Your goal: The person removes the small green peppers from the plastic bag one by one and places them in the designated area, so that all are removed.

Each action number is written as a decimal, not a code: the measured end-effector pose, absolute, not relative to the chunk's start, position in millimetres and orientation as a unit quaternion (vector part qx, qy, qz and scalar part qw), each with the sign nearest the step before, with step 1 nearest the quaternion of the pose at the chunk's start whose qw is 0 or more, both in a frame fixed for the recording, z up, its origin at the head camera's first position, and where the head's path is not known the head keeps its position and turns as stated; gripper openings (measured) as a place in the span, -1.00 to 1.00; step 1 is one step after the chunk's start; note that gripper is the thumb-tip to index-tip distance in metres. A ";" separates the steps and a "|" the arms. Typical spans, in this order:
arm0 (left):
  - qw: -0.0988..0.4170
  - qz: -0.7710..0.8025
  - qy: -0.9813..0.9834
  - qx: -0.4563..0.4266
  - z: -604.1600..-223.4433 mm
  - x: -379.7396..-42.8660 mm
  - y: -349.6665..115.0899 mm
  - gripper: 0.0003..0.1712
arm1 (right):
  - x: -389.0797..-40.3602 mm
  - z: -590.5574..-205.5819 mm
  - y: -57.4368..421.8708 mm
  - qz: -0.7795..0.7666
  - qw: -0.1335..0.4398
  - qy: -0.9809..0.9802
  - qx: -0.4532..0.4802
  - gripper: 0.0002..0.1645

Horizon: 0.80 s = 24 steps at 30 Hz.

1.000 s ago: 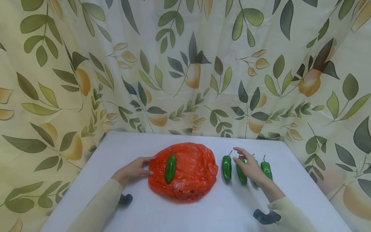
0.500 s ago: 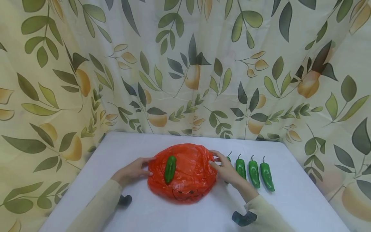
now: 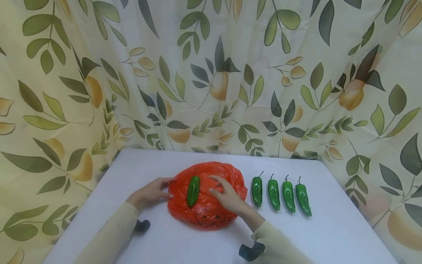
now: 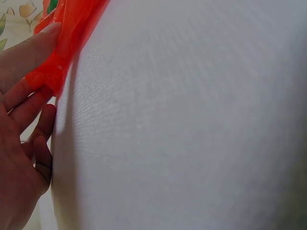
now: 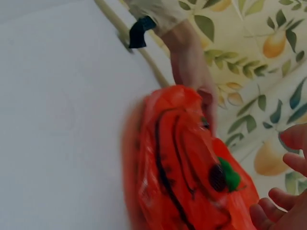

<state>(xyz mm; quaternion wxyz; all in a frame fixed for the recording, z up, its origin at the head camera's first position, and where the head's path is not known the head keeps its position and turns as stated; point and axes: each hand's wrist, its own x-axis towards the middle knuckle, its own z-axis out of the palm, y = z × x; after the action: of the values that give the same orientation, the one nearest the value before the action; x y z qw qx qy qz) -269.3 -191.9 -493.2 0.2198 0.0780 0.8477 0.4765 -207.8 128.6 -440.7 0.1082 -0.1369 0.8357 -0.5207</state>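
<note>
A crumpled red plastic bag [image 3: 211, 209] with black markings lies on the white table. On top of it rests a green chili pepper [image 3: 193, 191], stem pointing away. My left hand [image 3: 150, 193] holds the bag's left edge; in the left wrist view the thumb lies over the plastic and fingertips show through it. Over the bag's right half hovers my right hand [image 3: 229, 196], fingers spread and loosely bent around nothing, just right of the pepper. In the right wrist view its fingers [image 5: 276, 206] are apart from the pepper, whose green end [image 5: 230, 175] shows.
Several more green chili peppers [image 3: 273, 194] lie in a row to the right of the bag, stems away from me. Behind the white table [image 3: 197, 249] hangs a leaf-and-fruit patterned curtain [image 3: 211, 91], which also closes off both sides.
My right hand has moved left, from above the row of peppers to over the bag near the single pepper. The left hand stays at the bag's left edge.
</note>
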 end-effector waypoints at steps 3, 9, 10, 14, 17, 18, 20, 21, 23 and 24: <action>0.220 0.480 0.845 0.082 -492.1 -268.7 -191.4 -0.13 | -206.6 -445.4 117.0 -0.517 0.119 0.832 -0.160 -0.42; 0.219 0.474 0.849 0.083 -491.5 -269.6 -190.7 -0.15 | -209.6 -452.4 100.3 -0.528 0.135 0.820 -0.177 -0.43; 0.219 0.473 0.849 0.082 -491.4 -269.9 -190.6 -0.15 | -210.2 -452.9 98.1 -0.526 0.140 0.821 -0.171 -0.43; 0.218 0.468 0.854 0.072 -493.0 -269.3 -190.1 -0.14 | -214.5 -460.3 91.2 -0.522 0.159 0.825 -0.146 -0.42; 0.217 0.462 0.857 0.071 -494.2 -268.9 -189.6 -0.14 | -218.0 -466.7 88.6 -0.524 0.167 0.824 -0.135 -0.40; 0.218 0.460 0.858 0.070 -494.1 -268.9 -189.4 -0.14 | -219.0 -467.9 87.9 -0.523 0.165 0.825 -0.136 -0.40; 0.219 0.460 0.858 0.072 -493.3 -269.3 -189.3 -0.14 | -221.7 -469.6 86.2 -0.523 0.163 0.826 -0.136 -0.40; 0.218 0.458 0.859 0.076 -492.8 -269.2 -189.5 -0.14 | -223.2 -469.9 84.9 -0.523 0.160 0.826 -0.139 -0.40; 0.215 0.455 0.861 0.080 -492.3 -269.2 -190.0 -0.15 | -225.9 -470.4 81.8 -0.519 0.157 0.828 -0.141 -0.39; 0.214 0.453 0.862 0.080 -491.7 -269.0 -190.0 -0.15 | -226.9 -470.1 80.2 -0.516 0.155 0.830 -0.143 -0.38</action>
<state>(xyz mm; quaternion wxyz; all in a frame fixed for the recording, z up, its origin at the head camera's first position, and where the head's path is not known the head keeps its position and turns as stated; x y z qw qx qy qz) -269.0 -190.0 -491.7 0.2139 0.0803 0.8616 0.4532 -226.9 80.2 -470.1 0.1554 -0.1434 0.8304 -0.5155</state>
